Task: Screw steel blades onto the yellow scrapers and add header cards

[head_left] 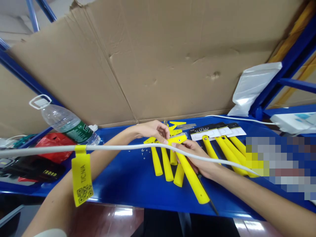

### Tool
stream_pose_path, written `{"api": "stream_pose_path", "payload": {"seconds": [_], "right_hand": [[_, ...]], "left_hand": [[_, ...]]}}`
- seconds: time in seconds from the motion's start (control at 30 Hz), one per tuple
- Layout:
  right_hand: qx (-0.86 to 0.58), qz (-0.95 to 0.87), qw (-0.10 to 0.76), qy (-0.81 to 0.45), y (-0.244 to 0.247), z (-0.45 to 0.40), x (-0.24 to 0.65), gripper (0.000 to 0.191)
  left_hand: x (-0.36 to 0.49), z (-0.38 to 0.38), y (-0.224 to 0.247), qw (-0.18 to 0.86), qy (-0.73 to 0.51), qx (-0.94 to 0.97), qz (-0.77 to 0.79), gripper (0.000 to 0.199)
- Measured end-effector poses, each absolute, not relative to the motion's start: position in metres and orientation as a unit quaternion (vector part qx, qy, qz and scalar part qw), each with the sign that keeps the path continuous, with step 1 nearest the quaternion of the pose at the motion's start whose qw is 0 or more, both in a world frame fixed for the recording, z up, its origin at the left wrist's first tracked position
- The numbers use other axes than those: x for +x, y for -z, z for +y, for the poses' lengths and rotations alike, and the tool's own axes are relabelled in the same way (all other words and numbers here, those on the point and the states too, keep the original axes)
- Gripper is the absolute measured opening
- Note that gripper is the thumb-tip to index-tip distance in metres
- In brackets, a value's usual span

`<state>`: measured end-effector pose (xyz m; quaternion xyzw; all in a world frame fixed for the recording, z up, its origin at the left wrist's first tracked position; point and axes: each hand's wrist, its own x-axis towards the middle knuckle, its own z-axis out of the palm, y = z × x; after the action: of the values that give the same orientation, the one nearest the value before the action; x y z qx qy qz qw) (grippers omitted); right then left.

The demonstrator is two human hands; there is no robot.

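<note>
My right hand [191,152] is closed around the upper part of a yellow scraper [191,177], whose T-shaped head points away and whose handle slants down to the right. A thin dark rod-shaped tool [212,202] sticks out below the same hand; whether I grip it is hidden. Curled fingers of my left hand [156,130] meet the left end of the scraper's head. More yellow scrapers [166,166] lie just beneath and beside my hands. Small screw-like bits [144,153] are scattered to their left. Behind are flat grey metal blades [186,126] and small yellow pieces [177,123].
A white cable [118,147] with a yellow tag [82,177] crosses before my arms. Packaging cards [217,130] and more yellow handles [233,156] lie right. A water bottle [71,123] and red bag [55,144] stand left. Cardboard [172,65] walls the back of the blue table [118,184].
</note>
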<state>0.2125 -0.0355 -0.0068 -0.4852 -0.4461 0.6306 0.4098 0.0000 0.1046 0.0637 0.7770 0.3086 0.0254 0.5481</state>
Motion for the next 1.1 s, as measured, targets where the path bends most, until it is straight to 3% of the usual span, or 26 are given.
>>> {"api": "stream_pose_path", "payload": {"seconds": [0.13, 0.2, 0.27, 0.43, 0.6, 0.83, 1.1], "right_hand": [[-0.488, -0.436, 0.424, -0.626, 0.005, -0.035, 0.212, 0.061], [-0.485, -0.431, 0.433, -0.626, 0.005, -0.034, 0.212, 0.061], [-0.475, -0.431, 0.448, -0.623, 0.006, -0.034, 0.212, 0.061], [-0.467, -0.41, 0.498, -0.605, 0.012, -0.033, 0.213, 0.056], [-0.455, -0.389, 0.539, -0.593, 0.017, -0.029, 0.213, 0.057], [-0.454, -0.386, 0.554, -0.582, 0.023, -0.026, 0.215, 0.06], [-0.43, -0.409, 0.554, -0.583, 0.015, -0.024, 0.217, 0.057]], "left_hand": [[-0.01, 0.077, -0.066, 0.456, -0.171, 0.821, 0.296, 0.033], [-0.011, 0.047, -0.063, 0.308, -0.314, 0.832, 0.338, 0.03], [-0.006, 0.012, -0.053, 0.161, -0.362, 0.84, 0.371, 0.033], [0.027, -0.056, -0.022, -0.01, -0.265, 0.882, 0.391, 0.08], [0.056, -0.066, -0.015, -0.096, -0.221, 0.859, 0.451, 0.068], [0.075, -0.061, -0.01, -0.115, -0.202, 0.836, 0.496, 0.065], [0.08, -0.047, -0.012, 0.018, -0.205, 0.831, 0.518, 0.07]]}}
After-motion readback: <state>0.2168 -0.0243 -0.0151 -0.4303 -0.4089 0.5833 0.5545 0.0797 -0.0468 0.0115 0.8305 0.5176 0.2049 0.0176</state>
